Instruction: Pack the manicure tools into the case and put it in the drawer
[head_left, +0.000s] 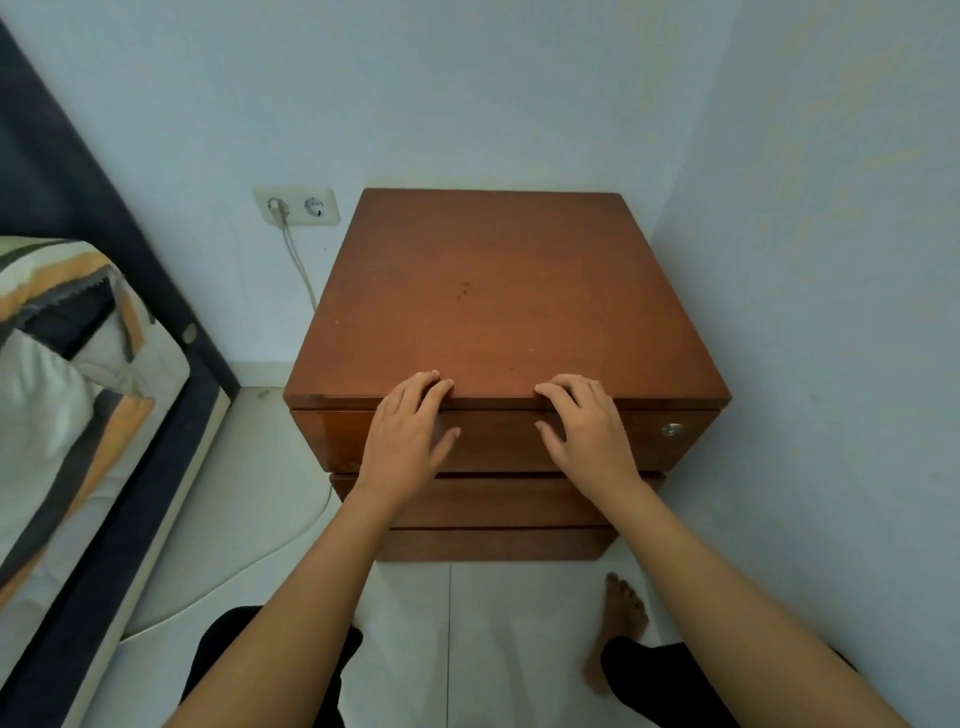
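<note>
Pale blue-white walls meet in a corner where a brown wooden nightstand (498, 291) stands on a light tiled floor (415, 623). Its flat top is bare wood with a few small dark specks near the middle. The top drawer (498, 441) is shut, its front flush under the top's edge, with a small round metal lock (672, 429) at its right end; two more drawer fronts sit below it. The left hand (408, 431) lies against the drawer front, fingers loosely spread and empty, fingertips curled over the top's front edge. The right hand (584, 428) mirrors it just to the right, likewise spread and holding nothing. Neither the manicure case nor any tools can be seen. To the left, a double wall socket (296, 205) holds one white plug with a cable trailing down, and a bed (78, 389) with striped bedding runs along the wall. One bare foot (623, 613) rests on the floor below.
</note>
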